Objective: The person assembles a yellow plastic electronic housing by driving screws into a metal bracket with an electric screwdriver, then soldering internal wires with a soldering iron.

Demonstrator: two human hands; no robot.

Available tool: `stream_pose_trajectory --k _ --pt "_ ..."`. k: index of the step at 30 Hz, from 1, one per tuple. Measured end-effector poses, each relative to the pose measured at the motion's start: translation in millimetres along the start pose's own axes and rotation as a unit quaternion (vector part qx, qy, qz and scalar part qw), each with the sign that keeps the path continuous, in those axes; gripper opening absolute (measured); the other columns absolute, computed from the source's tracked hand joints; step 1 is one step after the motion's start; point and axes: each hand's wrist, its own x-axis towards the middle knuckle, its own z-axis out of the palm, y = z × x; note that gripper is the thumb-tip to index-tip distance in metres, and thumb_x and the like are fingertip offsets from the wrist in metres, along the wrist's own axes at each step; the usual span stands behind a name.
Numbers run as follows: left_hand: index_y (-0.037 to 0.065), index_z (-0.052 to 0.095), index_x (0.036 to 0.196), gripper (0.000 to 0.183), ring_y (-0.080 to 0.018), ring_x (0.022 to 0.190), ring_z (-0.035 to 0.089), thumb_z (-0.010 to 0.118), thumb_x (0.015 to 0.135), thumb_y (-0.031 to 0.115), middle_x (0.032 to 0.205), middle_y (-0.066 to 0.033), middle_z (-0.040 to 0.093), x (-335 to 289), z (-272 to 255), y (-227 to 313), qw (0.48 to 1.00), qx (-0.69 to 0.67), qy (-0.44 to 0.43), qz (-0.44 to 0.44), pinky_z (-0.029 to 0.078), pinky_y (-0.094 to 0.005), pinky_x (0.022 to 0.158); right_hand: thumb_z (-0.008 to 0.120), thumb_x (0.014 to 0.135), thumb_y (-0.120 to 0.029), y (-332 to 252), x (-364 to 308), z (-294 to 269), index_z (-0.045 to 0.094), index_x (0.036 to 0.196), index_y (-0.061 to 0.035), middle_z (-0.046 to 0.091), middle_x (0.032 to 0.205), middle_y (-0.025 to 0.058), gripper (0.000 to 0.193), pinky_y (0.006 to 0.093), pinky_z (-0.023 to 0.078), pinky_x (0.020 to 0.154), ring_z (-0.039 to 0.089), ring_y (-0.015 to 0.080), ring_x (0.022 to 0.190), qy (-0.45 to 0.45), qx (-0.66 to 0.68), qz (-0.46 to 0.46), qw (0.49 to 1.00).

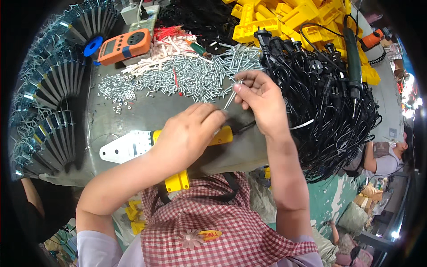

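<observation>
Two hands of mine work above the table [149, 111]. My right hand [261, 100] is raised near the heap of screws [191, 80], thumb and forefinger pinched together on slim metal screws [230, 100], which slant down toward my left hand [189, 129]. That hand lies over a yellow housing [221, 135], its fingers curled; their tips are partly hidden, so I cannot tell what they grip. The housing sits on the table before me, crossing under my palm, with a pointed white plate [126, 147] sticking out to the left. Small nuts [116, 88] lie left of the screws, below an orange meter [124, 46]. Black cables [327, 115] pile up to my right, and yellow parts [298, 18] are heaped behind them.
</observation>
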Motion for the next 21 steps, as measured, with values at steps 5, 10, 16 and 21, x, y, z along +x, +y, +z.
stream_pose_trajectory --k 5,10,16,21 --pt "0.001 0.059 0.090 0.027 -0.0275 0.079 0.060 0.062 0.064 0.009 0.092 -0.0110 0.057 7 -34 -7 0.931 0.078 0.103 0.342 0.053 -0.0348 0.067 0.062 0.086 -0.009 -10 -11 4 0.058 0.099 -0.0025 0.059 0.078 0.0017 0.016 0.0176 0.044 0.055 0.056 0.0077 0.064 -0.151 0.251 0.104 0.950" --pt "-0.001 0.058 0.086 0.020 -0.0300 0.093 0.065 0.067 0.070 0.003 0.099 -0.0178 0.064 -3 -58 -4 0.967 0.023 0.068 0.245 0.054 -0.0327 0.071 0.060 0.086 -0.006 -10 -37 6 0.055 0.095 0.0005 0.060 0.080 0.0082 0.012 0.0233 0.048 0.058 0.059 0.0136 0.066 -0.031 0.294 0.006 0.955" --pt "-0.003 0.053 0.099 0.018 -0.0158 0.084 0.063 0.052 0.082 -0.008 0.087 -0.0083 0.061 -21 -40 -33 0.958 -0.233 -0.034 -0.161 0.050 -0.0283 0.073 0.068 0.074 -0.005 36 -124 33 0.062 0.088 -0.0043 0.058 0.081 0.0076 0.015 0.0309 0.050 0.060 0.061 0.0243 0.070 -0.075 -0.323 -0.155 0.931" --pt "-0.001 0.054 0.102 0.025 -0.0188 0.080 0.063 0.050 0.079 -0.011 0.086 -0.0099 0.061 -24 -27 -33 0.986 -0.153 -0.007 -0.072 0.050 -0.0292 0.072 0.068 0.072 -0.006 32 -127 43 0.061 0.086 -0.0053 0.053 0.079 0.0062 0.016 0.0329 0.048 0.061 0.058 0.0244 0.070 -0.050 -0.389 -0.210 0.895"
